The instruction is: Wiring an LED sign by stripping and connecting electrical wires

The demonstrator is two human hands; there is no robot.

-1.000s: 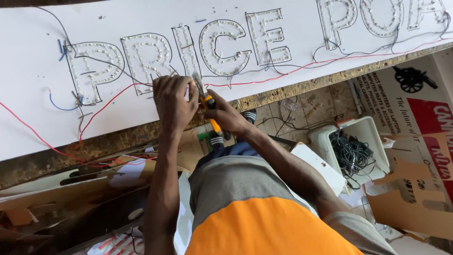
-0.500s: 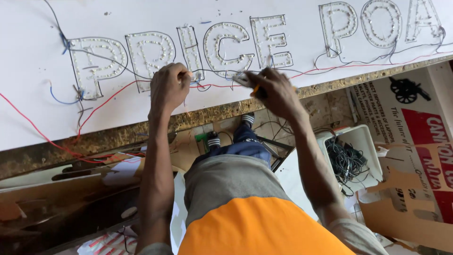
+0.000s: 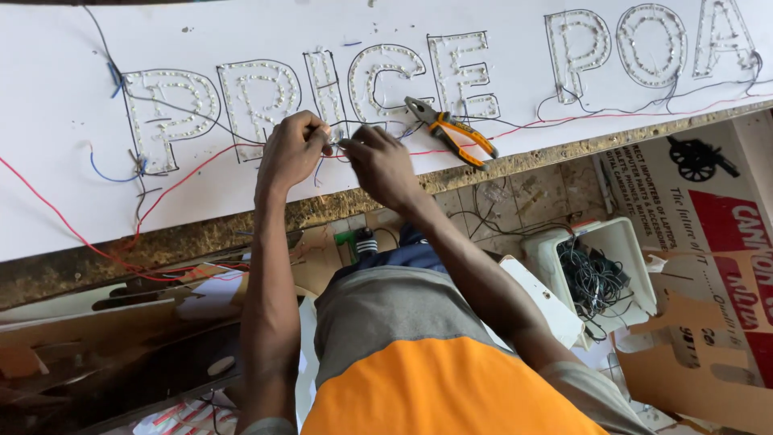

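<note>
Where wires cross: white signboard [image 3: 241, 193].

One pliers [image 3: 451, 129], two hands [image 3: 291, 153] (both bare), one white tub [image 3: 624, 250].

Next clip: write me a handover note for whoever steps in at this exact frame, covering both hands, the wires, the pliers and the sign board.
Left hand: closed, pinching thin dark wire at the lower edge of the lettering.
Right hand: fingertips meet the left hand's at the same wire; holds no tool.
Orange-and-black-handled pliers: lying loose on the white sign board, just right of the hands.
Red wire and blue wire trail across the board.
White tub of spare black wire sits on the floor, to the right.
Done: letters are filled with small bulbs. Left: the wire joint between the fingers looks unfinished; several wire ends hang loose.
</note>
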